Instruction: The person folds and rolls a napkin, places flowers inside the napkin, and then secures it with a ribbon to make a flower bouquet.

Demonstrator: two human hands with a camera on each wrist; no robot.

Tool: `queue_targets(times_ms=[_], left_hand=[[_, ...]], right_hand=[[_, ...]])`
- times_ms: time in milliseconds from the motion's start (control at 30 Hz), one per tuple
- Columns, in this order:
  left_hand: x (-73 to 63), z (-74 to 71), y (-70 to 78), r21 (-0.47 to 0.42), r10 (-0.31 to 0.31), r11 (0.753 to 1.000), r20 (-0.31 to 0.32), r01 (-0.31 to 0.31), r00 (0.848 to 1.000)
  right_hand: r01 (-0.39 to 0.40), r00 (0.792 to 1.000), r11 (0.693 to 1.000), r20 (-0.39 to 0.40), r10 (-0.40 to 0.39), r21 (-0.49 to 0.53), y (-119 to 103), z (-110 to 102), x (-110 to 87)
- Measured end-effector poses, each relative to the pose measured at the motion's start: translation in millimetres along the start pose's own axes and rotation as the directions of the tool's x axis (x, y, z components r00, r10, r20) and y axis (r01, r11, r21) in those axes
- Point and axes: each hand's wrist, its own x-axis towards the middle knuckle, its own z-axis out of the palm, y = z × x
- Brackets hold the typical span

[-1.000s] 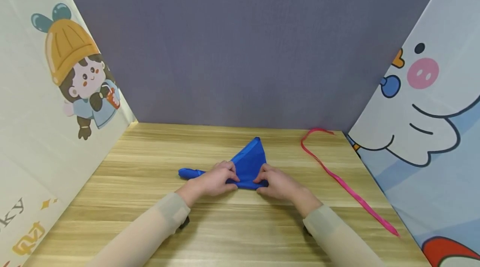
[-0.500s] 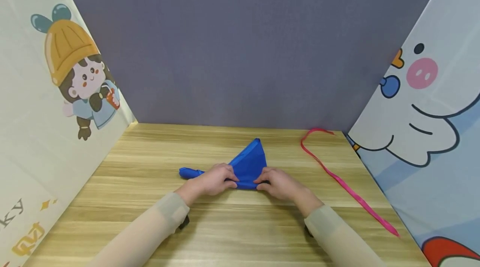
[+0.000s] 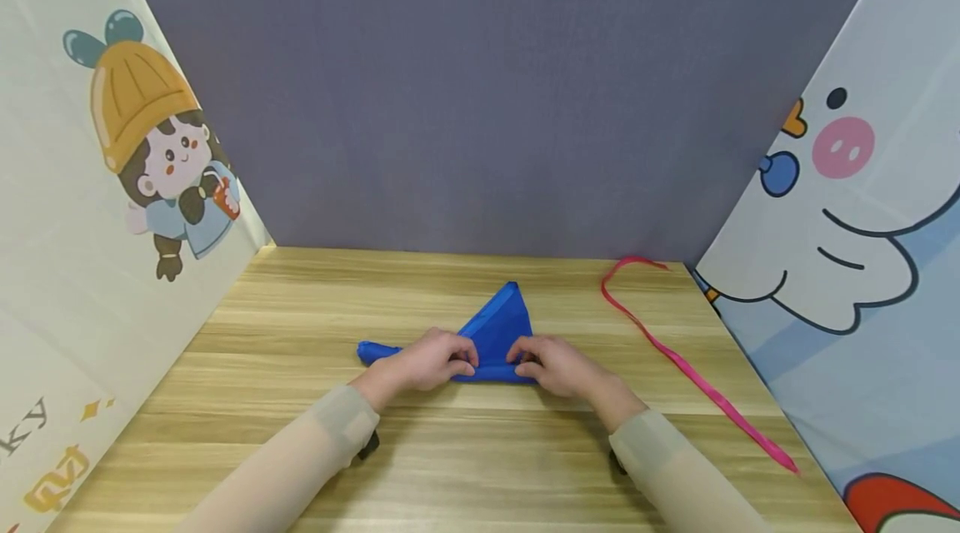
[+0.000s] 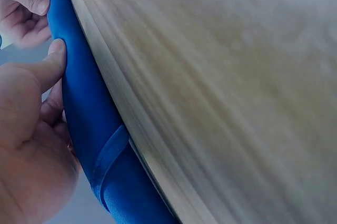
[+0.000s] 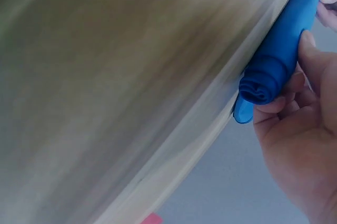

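Note:
A blue cloth (image 3: 504, 326) lies mid-table, its near edge wound into a roll and its far part still a flat triangle pointing away. My left hand (image 3: 433, 358) grips the roll left of its middle, thumb on the near side and fingers bent over the far side. Near the roll's right end, my right hand (image 3: 558, 365) holds it the same way. Spiral layers show at that end of the blue cloth (image 5: 259, 84) in the right wrist view. A diagonal folded edge crosses the blue cloth (image 4: 110, 155) in the left wrist view. The roll's left end sticks out beyond my left hand.
A pink ribbon (image 3: 686, 366) curves along the right side of the wooden table (image 3: 480, 458). A grey panel (image 3: 480, 100) stands behind the table, with cartoon-printed panels at left (image 3: 45, 183) and right (image 3: 885, 266).
The triangle's tip has drawn slightly toward me and its flat area has shrunk. More of the roll shows between my hands, whose fingers have shifted a little on it.

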Motion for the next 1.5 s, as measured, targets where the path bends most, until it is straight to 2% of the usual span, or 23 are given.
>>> queue_targets(times_ms=[100, 200, 300, 400, 600, 800, 967, 1067, 1167, 1233, 1367, 1500], left_hand=[[-0.1, -0.8, 1.9, 0.061, -0.002, 0.998, -0.006, 0.002, 1.000], [-0.2, -2.2, 5.0, 0.140, 0.020, 0.990, -0.018, -0.017, 1.000], [-0.3, -3.9, 9.3, 0.182, 0.051, 0.982, -0.016, -0.047, 0.999], [-0.9, -5.6, 13.7, 0.191, 0.055, 0.980, 0.011, -0.056, 0.998], [-1.0, -8.0, 15.2, 0.169, 0.044, 0.984, 0.060, -0.053, 0.997], [0.1, -8.3, 11.1, 0.148, 0.062, 0.986, 0.092, -0.075, 0.994], [-0.4, -7.9, 5.3, 0.113, 0.097, 0.988, 0.075, -0.105, 0.992], [-0.6, -7.6, 2.0, 0.105, 0.114, 0.987, 0.059, -0.119, 0.992], [-0.5, -7.1, 0.3, 0.082, 0.094, 0.992, 0.052, -0.099, 0.994], [0.0, -7.1, 0.1, 0.045, 0.058, 0.997, 0.057, -0.060, 0.997], [1.7, -7.1, 0.4, -0.015, 0.010, 1.000, 0.068, -0.009, 0.998], [3.1, -7.0, 0.6, 0.011, 0.045, 0.999, 0.062, -0.045, 0.997]], right_hand=[[0.002, 1.000, 1.000, -0.014, -0.002, 0.013, -1.0, 0.0, 0.3], [0.036, 0.999, 0.999, -0.027, -0.036, -0.019, -2.2, -0.4, 0.0], [0.056, 0.998, 0.997, -0.032, -0.057, -0.053, -4.7, -1.5, -1.0], [0.054, 0.998, 0.995, -0.018, -0.055, -0.086, -7.4, -1.9, -1.9], [0.021, 0.999, 0.994, 0.032, -0.017, -0.105, -5.8, -0.9, -5.1], [0.088, 0.996, 0.992, 0.010, -0.087, -0.094, 1.6, -1.2, -8.5], [0.088, 0.996, 0.991, -0.019, -0.090, -0.101, 3.4, -2.3, -8.0], [0.053, 0.998, 0.997, -0.036, -0.055, -0.063, 3.0, -3.5, -7.7], [0.039, 0.997, 0.999, -0.059, -0.041, -0.028, 3.2, -4.0, -7.3], [0.036, 0.997, 0.999, -0.072, -0.037, -0.014, 4.5, -3.4, -6.9], [0.049, 0.995, 0.998, -0.089, -0.051, -0.029, 5.4, -2.1, -6.8], [0.069, 0.992, 0.993, -0.100, -0.079, -0.101, 2.8, -1.1, -6.4]])
